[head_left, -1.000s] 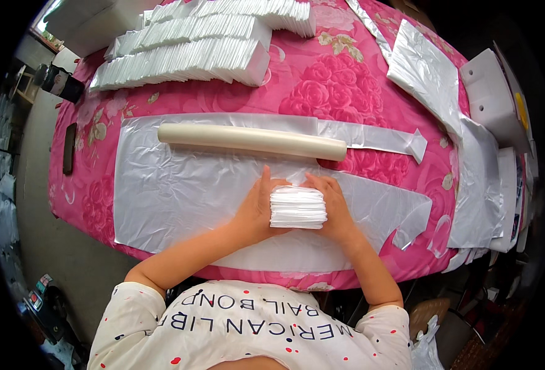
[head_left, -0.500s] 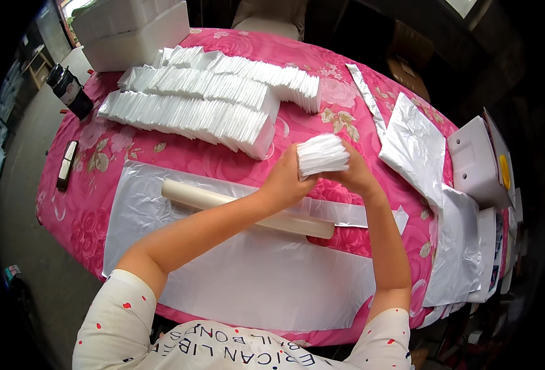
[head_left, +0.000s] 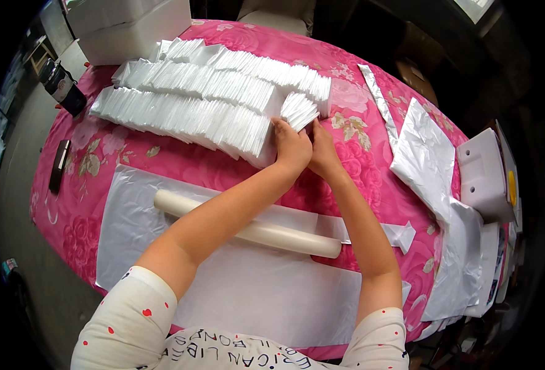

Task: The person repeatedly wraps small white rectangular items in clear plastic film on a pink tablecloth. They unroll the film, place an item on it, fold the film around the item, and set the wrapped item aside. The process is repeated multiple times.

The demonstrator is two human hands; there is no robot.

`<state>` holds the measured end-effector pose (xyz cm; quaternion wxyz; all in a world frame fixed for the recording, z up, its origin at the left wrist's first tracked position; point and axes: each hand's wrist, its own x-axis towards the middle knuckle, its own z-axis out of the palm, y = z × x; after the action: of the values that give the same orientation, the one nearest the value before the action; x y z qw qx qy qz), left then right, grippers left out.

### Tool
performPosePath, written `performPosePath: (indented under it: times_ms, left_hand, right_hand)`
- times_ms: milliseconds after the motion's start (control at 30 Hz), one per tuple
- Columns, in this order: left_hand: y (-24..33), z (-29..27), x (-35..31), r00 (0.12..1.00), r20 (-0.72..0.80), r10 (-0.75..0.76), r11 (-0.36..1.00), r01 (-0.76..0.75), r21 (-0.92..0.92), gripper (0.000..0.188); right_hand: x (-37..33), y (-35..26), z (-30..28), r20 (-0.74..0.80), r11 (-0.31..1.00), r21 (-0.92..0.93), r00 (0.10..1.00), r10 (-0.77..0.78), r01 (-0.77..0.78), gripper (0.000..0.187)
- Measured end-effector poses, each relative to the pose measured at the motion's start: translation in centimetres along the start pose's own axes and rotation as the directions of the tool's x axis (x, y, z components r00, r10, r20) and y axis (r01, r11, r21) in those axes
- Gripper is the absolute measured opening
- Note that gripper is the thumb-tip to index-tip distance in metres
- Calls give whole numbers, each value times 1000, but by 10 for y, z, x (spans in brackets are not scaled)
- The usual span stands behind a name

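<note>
White fanned bundle of thin folded pieces (head_left: 299, 111): we have it in both hands, leaning rightward, just beside the right end of the middle row; we cannot tell whether they touch.
Sheet nearest us: a broad, whitish, translucent plastic sheet (head_left: 266, 302) lies flat on the pink, flower-printed tablecloth (head_left: 312, 191).
Cylinder: a long, smooth, cream-coloured cylinder (head_left: 303, 239) rests slantwise over the far part of that sheet.
Right hand: our bare right hand (head_left: 325, 153) closes against the bundle's lower right side; most of its fingertips are hidden.
Left hand: our bare left hand (head_left: 294, 148) grips the bundle low, thumb along its left side.
Front row: a long, tightly packed row of white folded pieces (head_left: 180, 123) ends left of our hands.
Rows behind: a matching white middle row (head_left: 192, 83) and a white back row (head_left: 272, 68) lie beyond it.
Done so far: we judge these three packed rows already laid out.
Left over: this bundle seems not yet let go; how many more remain, we cannot tell.
</note>
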<state>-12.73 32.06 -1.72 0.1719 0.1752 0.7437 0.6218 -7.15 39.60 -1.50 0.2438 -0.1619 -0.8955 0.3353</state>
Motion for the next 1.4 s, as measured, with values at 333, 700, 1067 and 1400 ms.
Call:
performPosePath:
  times_ms: [333,700,1067,1400]
  left_hand:
    - [40,-41,-44,940,211,269,958,-284,45,74]
    - [11,-120,-34,546,520,657,554,-817,159,57]
    - [5,-153,-69,476,663,578,537,-834,131,65]
    - [0,-184,-86,516,642,567,578,-805,137,64]
  right_hand:
    - [4,20,19,96,958,-270,987,130,-100,94]
    - [15,17,21,-127,966,-253,988,-83,49,72]
    - [12,11,8,-158,901,-424,987,23,-89,66]
    - [6,20,-8,-21,967,-247,998,53,-56,56]
